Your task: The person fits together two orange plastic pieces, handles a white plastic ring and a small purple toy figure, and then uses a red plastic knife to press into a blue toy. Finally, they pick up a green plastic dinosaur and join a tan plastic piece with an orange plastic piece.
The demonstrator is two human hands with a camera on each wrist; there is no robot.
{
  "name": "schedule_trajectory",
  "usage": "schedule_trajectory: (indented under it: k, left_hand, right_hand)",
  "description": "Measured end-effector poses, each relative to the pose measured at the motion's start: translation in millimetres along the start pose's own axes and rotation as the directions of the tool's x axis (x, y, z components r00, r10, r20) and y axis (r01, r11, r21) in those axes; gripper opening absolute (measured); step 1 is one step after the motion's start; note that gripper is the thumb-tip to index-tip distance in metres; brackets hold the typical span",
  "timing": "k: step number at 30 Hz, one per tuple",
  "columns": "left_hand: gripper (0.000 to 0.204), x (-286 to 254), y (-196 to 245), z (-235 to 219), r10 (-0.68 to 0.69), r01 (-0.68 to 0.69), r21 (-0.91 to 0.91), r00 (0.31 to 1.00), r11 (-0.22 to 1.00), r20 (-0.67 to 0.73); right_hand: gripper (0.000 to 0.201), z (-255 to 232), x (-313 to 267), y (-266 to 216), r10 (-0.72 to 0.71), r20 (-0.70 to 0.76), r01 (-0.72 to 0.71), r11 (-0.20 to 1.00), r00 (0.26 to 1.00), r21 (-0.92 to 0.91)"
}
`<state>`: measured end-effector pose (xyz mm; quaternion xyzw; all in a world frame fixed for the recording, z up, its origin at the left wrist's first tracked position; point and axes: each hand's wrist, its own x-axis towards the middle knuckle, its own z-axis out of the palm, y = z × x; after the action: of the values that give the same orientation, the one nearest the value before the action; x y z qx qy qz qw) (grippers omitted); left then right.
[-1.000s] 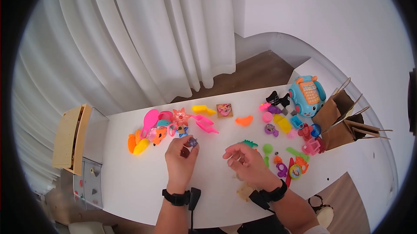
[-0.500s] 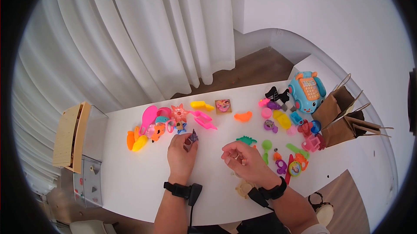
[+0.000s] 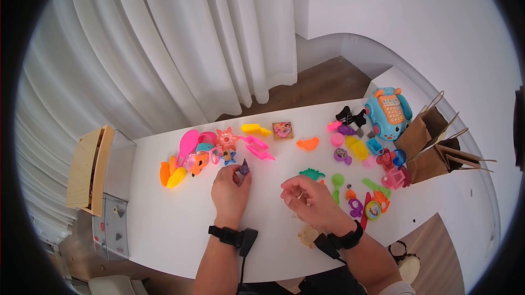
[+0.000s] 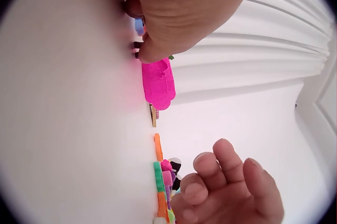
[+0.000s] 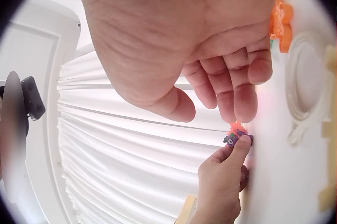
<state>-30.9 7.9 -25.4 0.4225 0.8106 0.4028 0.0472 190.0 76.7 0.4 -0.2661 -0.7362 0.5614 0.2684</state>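
Note:
Between thumb and fingers my left hand (image 3: pixel 232 196) pinches a small dark purple toy figure (image 3: pixel 245 167), low at the white tabletop (image 3: pixel 169 224). In the right wrist view the same figure (image 5: pixel 231 140) shows a light eye spot, and the thumb presses its side. Just beyond it lie a blue star-shaped toy (image 3: pixel 228 157) and a pink toy scoop (image 3: pixel 258 148). My right hand (image 3: pixel 313 202) hovers with loosely bent fingers and holds nothing. Near it are a green dinosaur toy (image 3: pixel 311 174) and a beige ring-shaped piece (image 3: pixel 309 236).
A cluster of pink, orange and yellow toys (image 3: pixel 196 163) lies at the left. At the right are many small toys, a blue toy phone (image 3: pixel 388 114) and paper bags (image 3: pixel 432 161). An orange curved piece (image 3: pixel 308 144) and a small square picture box (image 3: pixel 283 130) lie toward the back.
My left hand has brought the purple figure down and slightly away from me, and the figure has turned in the fingers. My right hand has stayed almost still.

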Motion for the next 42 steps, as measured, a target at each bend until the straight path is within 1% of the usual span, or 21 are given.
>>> schedule_trajectory:
  k: [2,5,9,11,14,18,20,24,32,36,38,42]
  left_hand:
    - [0.026,1.8,1.3,2.0,-0.039,0.039,0.043,0.999,0.998,0.001]
    - [0.025,3.6,2.3,7.0,-0.059,0.062,0.077,0.997,0.995,-0.043]
    - [0.026,3.7,8.0,10.2,-0.092,0.099,0.108,0.993,0.989,-0.068]
    - [0.026,3.9,7.3,14.0,-0.092,0.11,0.152,0.989,0.982,-0.119]
    - [0.028,5.1,11.7,13.2,-0.124,0.14,0.175,0.987,0.975,-0.1]
    - [0.028,5.6,10.2,17.5,-0.103,0.124,0.18,0.987,0.976,-0.122]
    - [0.029,6.1,11.9,17.3,-0.12,0.144,0.211,0.985,0.967,-0.121]
    - [0.03,8.8,11.0,19.8,-0.122,0.148,0.217,0.984,0.965,-0.126]
    - [0.031,10.9,12.2,21.3,-0.088,0.118,0.233,0.987,0.965,-0.137]
    - [0.032,16.0,12.3,23.1,-0.108,0.135,0.228,0.986,0.964,-0.126]
    - [0.033,17.8,12.8,24.0,-0.116,0.144,0.255,0.986,0.956,-0.121]
    - [0.034,17.5,6.3,28.5,-0.1,0.132,0.231,0.984,0.964,-0.145]
  right_hand:
    - [0.025,-0.4,-0.1,-6.3,0.064,0.002,-0.064,0.998,0.998,0.007]
    - [0.024,-0.4,0.6,-6.1,0.048,0.002,-0.048,0.999,0.999,-0.012]
    - [0.024,0.5,-0.3,-6.2,0.031,-0.003,-0.031,0.999,1.0,0.006]
    - [0.024,0.6,-0.6,-6.2,-0.007,0.003,0.007,1.0,1.0,0.002]
    - [0.024,1.4,-0.2,-6.5,-0.023,0.008,0.023,1.0,1.0,-0.012]
    - [0.024,0.3,-0.8,-10.1,-0.035,-0.003,0.034,0.999,0.999,-0.012]
    - [0.025,0.1,-0.6,-9.7,-0.032,0.006,0.032,0.999,0.999,-0.01]
    - [0.025,-0.7,-0.6,-10.7,-0.033,0.018,0.033,0.999,0.999,-0.012]
    - [0.024,0.8,-1.2,-11.9,-0.042,0.018,0.043,0.998,0.999,-0.036]
    - [0.024,1.3,-0.2,-10.8,-0.047,0.021,0.048,0.998,0.999,-0.046]
    - [0.023,0.9,0.2,-10.6,-0.028,0.017,0.029,0.999,0.999,-0.046]
    - [0.022,0.8,-0.1,-10.8,-0.022,0.013,0.022,0.999,1.0,-0.048]
